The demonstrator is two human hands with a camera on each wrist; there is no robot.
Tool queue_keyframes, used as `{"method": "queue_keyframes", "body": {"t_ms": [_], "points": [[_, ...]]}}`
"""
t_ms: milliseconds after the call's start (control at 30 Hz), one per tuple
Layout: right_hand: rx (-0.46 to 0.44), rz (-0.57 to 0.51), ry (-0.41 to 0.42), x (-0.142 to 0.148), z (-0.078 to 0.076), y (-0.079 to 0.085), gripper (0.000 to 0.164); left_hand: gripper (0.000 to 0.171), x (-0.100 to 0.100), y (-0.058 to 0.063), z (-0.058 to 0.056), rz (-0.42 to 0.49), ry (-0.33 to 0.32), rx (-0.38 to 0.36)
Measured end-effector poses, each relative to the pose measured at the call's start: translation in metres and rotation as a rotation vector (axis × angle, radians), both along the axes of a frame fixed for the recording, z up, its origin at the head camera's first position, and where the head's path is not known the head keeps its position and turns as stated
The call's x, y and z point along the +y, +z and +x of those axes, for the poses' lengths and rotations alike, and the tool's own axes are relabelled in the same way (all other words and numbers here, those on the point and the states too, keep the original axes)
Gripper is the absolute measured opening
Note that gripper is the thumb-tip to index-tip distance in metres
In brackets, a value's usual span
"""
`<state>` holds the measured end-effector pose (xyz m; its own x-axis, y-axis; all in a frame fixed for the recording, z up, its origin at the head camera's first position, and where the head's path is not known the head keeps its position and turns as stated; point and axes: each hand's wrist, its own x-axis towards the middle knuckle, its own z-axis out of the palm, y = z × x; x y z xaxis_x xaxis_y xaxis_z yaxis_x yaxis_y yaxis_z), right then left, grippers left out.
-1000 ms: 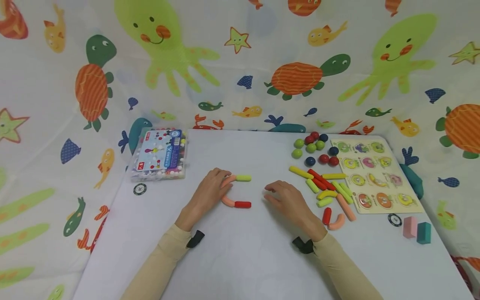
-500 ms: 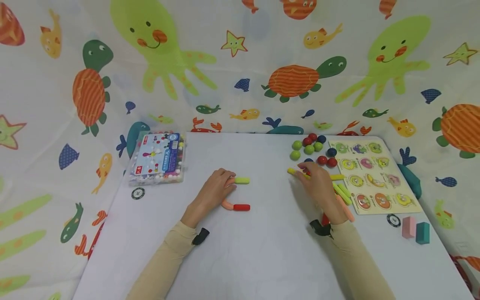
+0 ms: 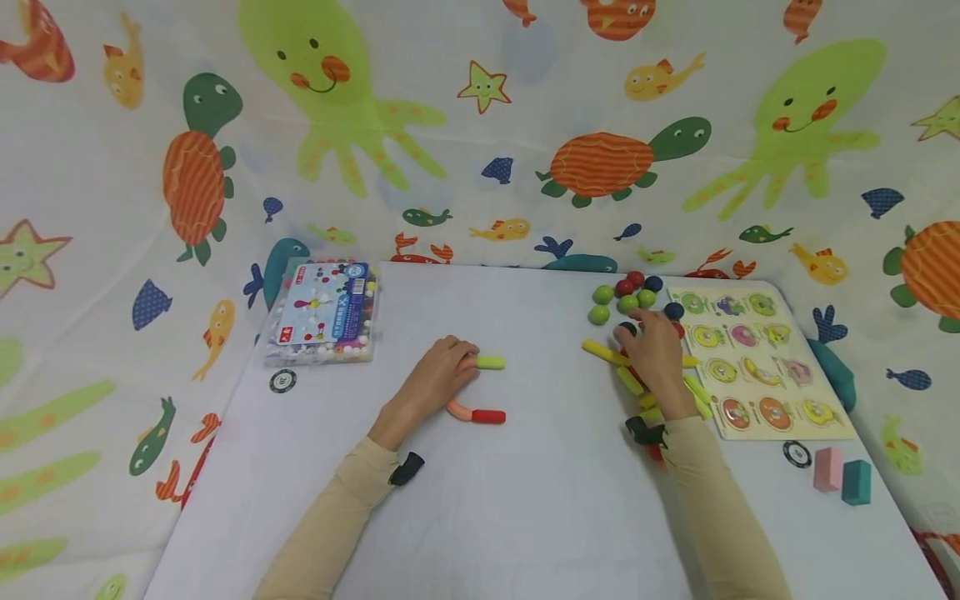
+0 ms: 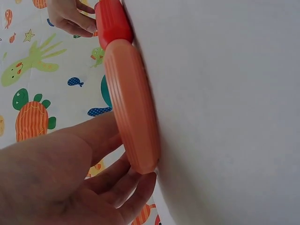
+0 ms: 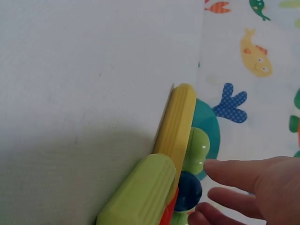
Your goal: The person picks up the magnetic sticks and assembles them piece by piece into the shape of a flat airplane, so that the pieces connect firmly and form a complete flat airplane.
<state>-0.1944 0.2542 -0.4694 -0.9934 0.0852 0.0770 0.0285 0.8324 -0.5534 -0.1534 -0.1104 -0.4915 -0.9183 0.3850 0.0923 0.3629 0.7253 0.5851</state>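
Head view, right hand (image 3: 657, 354), fingers parted, moved near blue ball (image 5: 187, 191), left hand (image 3: 433, 379) holding pink piece (image 4: 131, 108)

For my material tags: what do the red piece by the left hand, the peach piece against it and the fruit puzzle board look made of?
Red piece and peach piece: probably hard plastic, satin finish; even color, crisp ridges and soft highlights suggest it. Fruit puzzle board: possibly wood, smooth and seemingly matte, going by its flat, pale tan face; no grain shows.
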Motion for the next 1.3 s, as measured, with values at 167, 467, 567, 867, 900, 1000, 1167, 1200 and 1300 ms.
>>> {"method": "queue_keyframes", "body": {"t_ms": [167, 467, 567, 867, 900, 1000, 1167, 1200, 1300], "points": [[-0.042, 0.028, -0.004, 0.000, -0.005, -0.004, 0.044, 0.032, 0.003, 0.000, -0.001, -0.004, -0.001, -0.004], [-0.094, 0.029, 0.009, 0.002, -0.008, -0.010, 0.043, 0.029, 0.004, -0.002, -0.004, -0.025, -0.002, -0.009], [-0.105, 0.017, 0.009, 0.000, -0.007, -0.009, 0.043, 0.027, 0.005, -0.003, -0.005, -0.022, 0.000, 0.005], [0.000, -0.127, 0.077, -0.015, 0.001, -0.004, 0.045, 0.027, 0.006, -0.006, -0.010, -0.014, -0.011, 0.007], [0.012, -0.147, 0.094, -0.018, 0.003, -0.004, 0.045, 0.027, 0.006, -0.006, -0.011, -0.009, -0.015, 0.005], [0.038, -0.197, 0.151, -0.031, 0.009, -0.004, 0.043, 0.026, 0.007, -0.006, -0.012, 0.007, -0.022, -0.013], [0.029, -0.218, 0.258, -0.059, 0.020, -0.003, 0.041, 0.025, 0.007, -0.006, -0.014, 0.033, -0.025, -0.030], [0.019, -0.214, 0.279, -0.065, 0.021, -0.004, 0.041, 0.024, 0.007, -0.006, -0.014, 0.036, -0.027, -0.028], [-0.018, -0.207, 0.337, -0.082, 0.026, -0.008, 0.041, 0.023, 0.006, -0.007, -0.015, 0.049, -0.030, -0.028]]}}
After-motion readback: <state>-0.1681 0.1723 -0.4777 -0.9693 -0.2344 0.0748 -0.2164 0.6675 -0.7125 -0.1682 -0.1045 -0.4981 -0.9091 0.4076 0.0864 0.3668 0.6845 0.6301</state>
